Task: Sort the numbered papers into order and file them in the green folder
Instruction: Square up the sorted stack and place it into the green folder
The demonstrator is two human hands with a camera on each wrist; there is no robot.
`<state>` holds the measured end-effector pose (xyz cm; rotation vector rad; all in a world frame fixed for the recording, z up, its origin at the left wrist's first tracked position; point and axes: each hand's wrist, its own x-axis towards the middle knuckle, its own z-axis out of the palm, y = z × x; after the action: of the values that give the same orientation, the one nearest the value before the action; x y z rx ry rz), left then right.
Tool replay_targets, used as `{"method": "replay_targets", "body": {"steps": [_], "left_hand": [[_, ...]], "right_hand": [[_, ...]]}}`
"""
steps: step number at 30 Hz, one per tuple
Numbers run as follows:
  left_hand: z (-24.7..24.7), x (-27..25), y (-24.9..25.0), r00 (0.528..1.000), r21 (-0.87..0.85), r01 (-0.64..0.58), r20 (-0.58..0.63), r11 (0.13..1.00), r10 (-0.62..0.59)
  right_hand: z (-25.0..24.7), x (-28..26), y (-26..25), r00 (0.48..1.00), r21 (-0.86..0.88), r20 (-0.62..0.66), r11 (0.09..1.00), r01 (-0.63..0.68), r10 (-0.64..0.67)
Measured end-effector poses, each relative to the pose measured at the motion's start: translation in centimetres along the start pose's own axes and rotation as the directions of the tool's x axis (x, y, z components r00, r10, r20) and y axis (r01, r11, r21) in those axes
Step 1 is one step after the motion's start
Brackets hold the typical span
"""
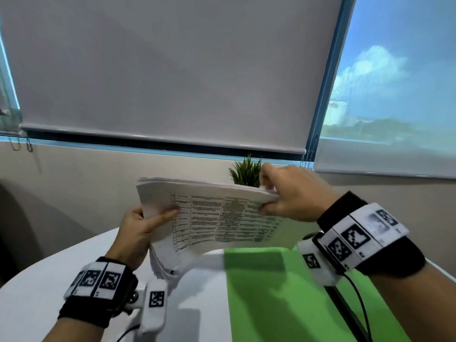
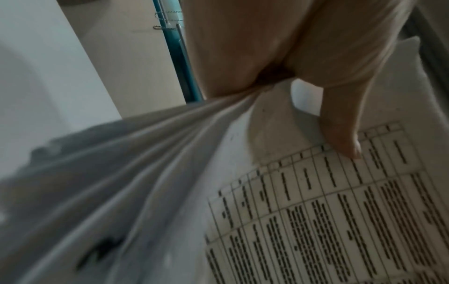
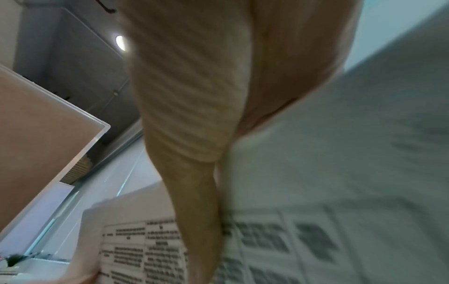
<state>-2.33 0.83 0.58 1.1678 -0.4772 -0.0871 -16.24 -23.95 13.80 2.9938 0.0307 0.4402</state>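
Nearest the lens, low in the head view, are the banded wrists; just above them the left hand (image 1: pixel 138 230) and right hand (image 1: pixel 293 193) hold the stack of papers (image 1: pixel 209 215) in the air at mid-frame. The stack is thick and limp: it sags between the two hands, and its lower left corner fans into loose sheets. I judge it fairly heavy for paper and slippery sheet on sheet, so it is best taken at opposite edges, thumb on top and fingers below, or it will splay.

The left hand is closed on the stack's left edge, its thumb (image 2: pixel 345 134) pressing the printed table on the top page while the palm gathers the fanned edges. The right hand pinches the upper right edge, thumb over the top sheet and fingers curled behind; whether it takes the whole stack or only some sheets is unclear. Page numbers are too blurred to read.

Below the papers, in the lower right of the frame, the green folder (image 1: pixel 271 292) lies on the white table (image 1: pixel 49 292). Behind the stack a small green plant (image 1: pixel 245 172) stands below the grey roller blind (image 1: pixel 172 70).
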Motion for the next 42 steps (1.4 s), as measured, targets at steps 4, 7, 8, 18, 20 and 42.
{"method": "replay_targets", "body": {"steps": [4, 7, 8, 18, 20, 42], "left_hand": [[0.2, -0.9, -2.4, 0.988, 0.118, 0.153, 0.012, 0.981, -0.156], [0.1, -1.6, -2.9, 0.993, 0.187, 0.119, -0.018, 0.975, -0.117], [0.2, -1.6, -2.3, 0.995, 0.193, 0.104, -0.034, 0.976, -0.099], [-0.9, 1.5, 2.2, 0.976, 0.546, -0.018, 0.191, 0.838, -0.104], [-0.2, 1.7, 2.1, 0.992, 0.508, -0.037, 0.125, 0.861, -0.031], [6.6, 6.2, -9.4, 0.957, 0.987, -0.103, 0.132, 0.121, -0.259]], "right_hand": [[3.4, 0.8, -0.8, 0.958, 0.055, 0.276, 0.995, -0.089, 0.070], [4.2, 0.9, -0.4, 0.973, 0.067, 0.224, 0.995, -0.069, 0.053], [4.0, 1.0, -0.2, 0.978, 0.066, 0.203, 0.996, -0.059, 0.044], [1.9, -2.3, 5.5, 0.999, 0.531, 0.017, 0.846, -0.037, 0.033], [3.6, -4.4, 6.5, 0.990, 0.659, 0.107, 0.740, -0.137, 0.088], [13.0, -1.2, 1.8, 0.977, 0.198, 0.211, 0.976, -0.086, 0.044]]}}
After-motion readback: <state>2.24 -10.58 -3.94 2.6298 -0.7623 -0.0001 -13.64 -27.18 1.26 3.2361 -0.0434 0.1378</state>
